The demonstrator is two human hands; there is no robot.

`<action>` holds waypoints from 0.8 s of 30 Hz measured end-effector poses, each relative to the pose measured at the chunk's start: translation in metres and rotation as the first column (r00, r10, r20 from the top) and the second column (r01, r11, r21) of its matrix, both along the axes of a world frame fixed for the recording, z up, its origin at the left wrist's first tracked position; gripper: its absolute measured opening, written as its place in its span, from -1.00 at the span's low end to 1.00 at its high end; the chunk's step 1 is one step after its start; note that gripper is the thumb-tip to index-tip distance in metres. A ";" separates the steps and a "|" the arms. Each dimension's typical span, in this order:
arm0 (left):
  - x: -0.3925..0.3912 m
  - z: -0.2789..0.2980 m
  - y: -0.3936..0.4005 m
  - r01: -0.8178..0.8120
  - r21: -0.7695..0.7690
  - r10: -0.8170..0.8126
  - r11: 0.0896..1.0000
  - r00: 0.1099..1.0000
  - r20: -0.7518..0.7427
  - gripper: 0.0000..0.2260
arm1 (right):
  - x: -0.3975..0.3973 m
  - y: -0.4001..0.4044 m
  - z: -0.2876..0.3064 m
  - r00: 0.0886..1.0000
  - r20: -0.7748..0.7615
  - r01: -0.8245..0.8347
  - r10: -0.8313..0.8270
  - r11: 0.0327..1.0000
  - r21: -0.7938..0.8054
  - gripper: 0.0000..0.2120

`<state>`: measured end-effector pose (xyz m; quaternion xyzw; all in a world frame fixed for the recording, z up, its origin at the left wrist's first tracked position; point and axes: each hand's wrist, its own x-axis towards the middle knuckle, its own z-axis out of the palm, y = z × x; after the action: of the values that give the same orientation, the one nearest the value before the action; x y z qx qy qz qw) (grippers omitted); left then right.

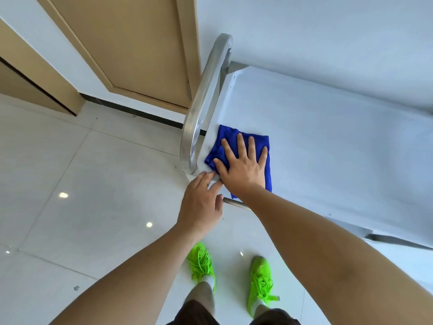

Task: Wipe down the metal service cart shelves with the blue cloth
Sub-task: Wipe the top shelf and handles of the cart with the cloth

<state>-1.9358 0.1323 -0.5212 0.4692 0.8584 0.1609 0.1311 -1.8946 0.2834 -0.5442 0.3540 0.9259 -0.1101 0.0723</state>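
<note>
A folded blue cloth lies on the top shelf of the metal service cart, close to its near left corner. My right hand lies flat on the cloth with fingers spread, pressing it onto the shelf. My left hand rests on the cart's near left corner, fingers curled over the rim beside the cloth. A curved steel handle rises along the shelf's left end. Lower shelves are hidden beneath the top one.
A white wall stands behind the cart. A tan wooden door with a dark baseboard is at the upper left. Glossy white floor tiles spread to the left. My feet in bright green shoes stand by the cart's near edge.
</note>
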 end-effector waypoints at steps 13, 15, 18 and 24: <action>0.062 -0.022 -0.063 -0.210 -0.022 0.210 0.978 0.976 0.050 -0.68 | 0.068 -0.049 0.004 0.968 -0.211 -0.092 0.136 0.974 0.207 -0.48; 0.091 -0.030 -0.072 -0.222 -0.053 0.225 0.974 0.972 0.067 -0.67 | 0.093 -0.055 0.002 0.961 -0.243 -0.084 0.133 0.976 0.202 -0.46; 0.123 -0.041 -0.082 -0.227 -0.115 0.238 0.967 0.967 0.095 -0.63 | 0.121 -0.069 -0.002 0.968 -0.227 -0.078 0.108 0.987 0.138 -0.46; 0.146 -0.062 -0.086 -0.190 -0.140 0.203 0.972 0.975 0.087 -0.61 | 0.154 -0.081 -0.034 0.988 -0.133 -0.070 0.074 0.997 0.037 -0.48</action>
<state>-1.7897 0.0467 -0.5828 0.3636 0.9016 0.1401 0.1880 -1.7409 0.2028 -0.5781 0.3134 0.9425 -0.1159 0.0080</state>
